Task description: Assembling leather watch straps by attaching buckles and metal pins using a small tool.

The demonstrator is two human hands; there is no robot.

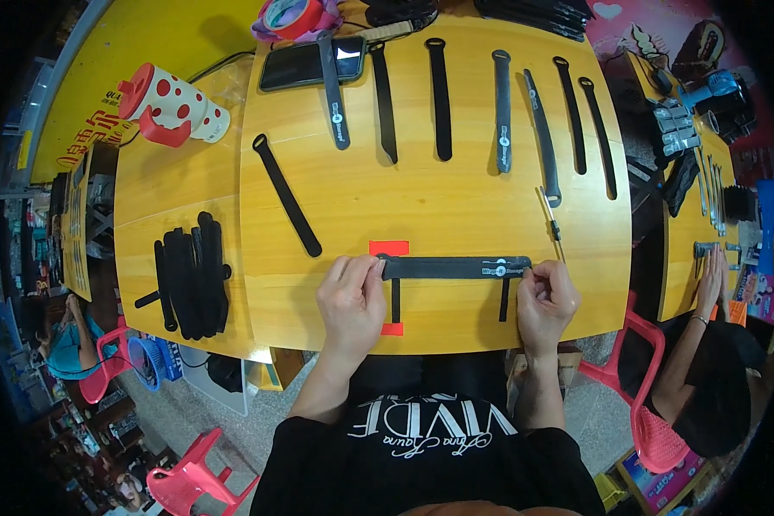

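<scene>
Stretched level between my two hands near the table's front edge is a dark grey hook-and-loop strap [447,268] with pale printing toward its right end. My left hand [353,297] pinches the left end, and my right hand [548,305] pinches the right end. Just in front of the strap, two narrow black strips [396,301] run toward the table edge. A red patch [390,248] shows behind the strap's left end, and another red patch [392,328] lies nearer me. Several similar loop-ended straps [440,99] are laid out across the far side, one [285,195] slanting beyond my left hand.
A pile of black straps [193,279] lies at the left. Beyond my right hand is a thin pen [553,225]. A phone [275,70], a red-dotted tumbler [181,101] and a tape roll [288,17] stand or lie farther back. Another person's hands [709,279] rest over the right-hand table.
</scene>
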